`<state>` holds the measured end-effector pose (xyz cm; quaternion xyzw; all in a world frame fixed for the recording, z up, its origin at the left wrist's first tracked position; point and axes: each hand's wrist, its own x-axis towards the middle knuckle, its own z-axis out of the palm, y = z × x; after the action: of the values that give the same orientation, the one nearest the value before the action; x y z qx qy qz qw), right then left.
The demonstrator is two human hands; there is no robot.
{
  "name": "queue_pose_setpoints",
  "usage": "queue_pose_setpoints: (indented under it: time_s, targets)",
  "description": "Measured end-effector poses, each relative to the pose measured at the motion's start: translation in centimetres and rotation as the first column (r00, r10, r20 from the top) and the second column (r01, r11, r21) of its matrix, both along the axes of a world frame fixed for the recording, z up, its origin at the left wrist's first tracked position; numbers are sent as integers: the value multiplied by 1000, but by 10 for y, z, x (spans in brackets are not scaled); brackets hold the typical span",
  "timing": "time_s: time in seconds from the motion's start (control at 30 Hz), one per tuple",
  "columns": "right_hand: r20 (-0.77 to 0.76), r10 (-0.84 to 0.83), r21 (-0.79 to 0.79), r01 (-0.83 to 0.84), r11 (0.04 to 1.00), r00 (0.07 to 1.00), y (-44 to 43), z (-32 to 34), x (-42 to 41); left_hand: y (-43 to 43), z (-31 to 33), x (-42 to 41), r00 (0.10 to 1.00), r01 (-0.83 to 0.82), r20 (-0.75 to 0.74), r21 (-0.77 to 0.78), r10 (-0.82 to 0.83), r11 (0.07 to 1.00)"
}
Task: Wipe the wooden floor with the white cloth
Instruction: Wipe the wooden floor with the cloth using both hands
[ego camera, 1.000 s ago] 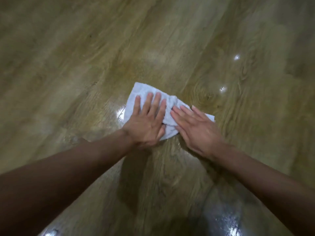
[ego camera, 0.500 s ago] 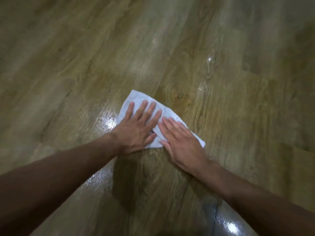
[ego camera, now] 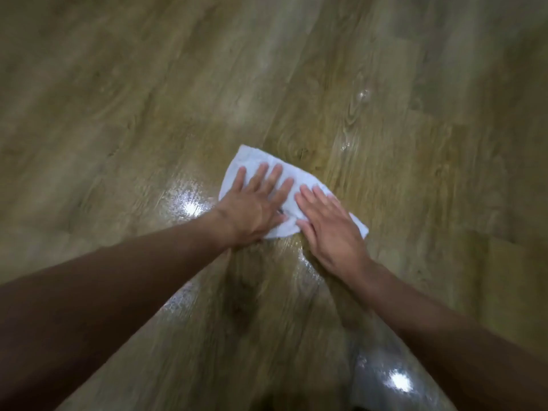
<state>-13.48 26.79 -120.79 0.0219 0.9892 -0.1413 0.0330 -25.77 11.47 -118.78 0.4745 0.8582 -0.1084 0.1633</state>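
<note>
**White cloth pushed further across glossy boards**

White cloth [ego camera: 255,158] is shown flat on the wooden floor [ego camera: 148,99], shifted nearer a dark knot [ego camera: 299,151] than a second ago, its middle bunch largely smoothed. It is pressed down by the left hand [ego camera: 255,207], fingers spread, and the right hand [ego camera: 329,229], fingers close together. Soft towelling is set against hard, grained planks; a wet sheen [ego camera: 189,203] is left behind.

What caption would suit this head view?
Left hand and right hand press a white cloth on the wooden floor.
</note>
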Motion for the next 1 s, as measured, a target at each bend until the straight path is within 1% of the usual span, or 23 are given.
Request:
queue_pose_setpoints:
  time_s: [0.07,0.13,0.17,0.23,0.3,0.33,0.4,0.47,0.5,0.57,0.63,0.7,0.77,0.8,0.87,0.93,1.0]
  targets:
    - [34,13,-36,-11,999,999,5,0,33,0,-3,33,998,55,-5,-1,-55,998]
    - [71,60,-72,-54,996,996,23,3,31,8,-2,36,999,34,-7,-35,-35,999]
    - [83,69,-56,-64,996,994,32,4,21,16,1,28,1000,16,-9,-51,-16,999]
    - [106,32,-3,-32,999,994,47,10,-9,39,13,6,997,-70,33,-75,73,995]
    - [136,-23,-4,23,1000,990,54,13,-37,62,19,-12,980,-174,77,-114,183,978]
    - [145,-30,-19,33,999,989,54,14,-44,71,21,-14,977,-190,74,-144,203,971]
    - [145,-55,-49,63,997,988,53,14,-33,76,22,0,983,-167,51,-171,178,971]
    - [80,-116,-58,121,991,990,49,9,9,71,16,32,996,-89,11,-156,92,984]
    - [42,-143,-83,146,986,989,48,9,37,70,11,51,999,-36,-13,-124,35,992]
    - [46,-134,-163,140,977,990,48,12,91,69,3,91,997,68,-15,-77,-70,995]
    - [73,-81,-205,94,974,994,66,17,116,79,-4,108,992,123,4,-48,-123,991]
    - [111,-71,-168,89,982,991,90,22,104,95,-5,94,992,127,11,-9,-127,992]
    - [126,-128,-140,145,979,984,109,23,70,118,-1,60,996,91,24,10,-92,996]
    - [126,-171,-131,187,974,977,114,22,52,131,2,43,997,65,36,-9,-65,998]
    - [124,-266,-147,283,948,956,118,17,27,155,7,22,999,25,41,-95,-22,995]
    - [87,-339,-191,350,917,937,111,11,29,162,9,24,999,30,17,-135,-28,990]
    - [-3,-358,-197,350,916,934,96,7,58,148,5,46,993,109,-23,-113,-113,988]
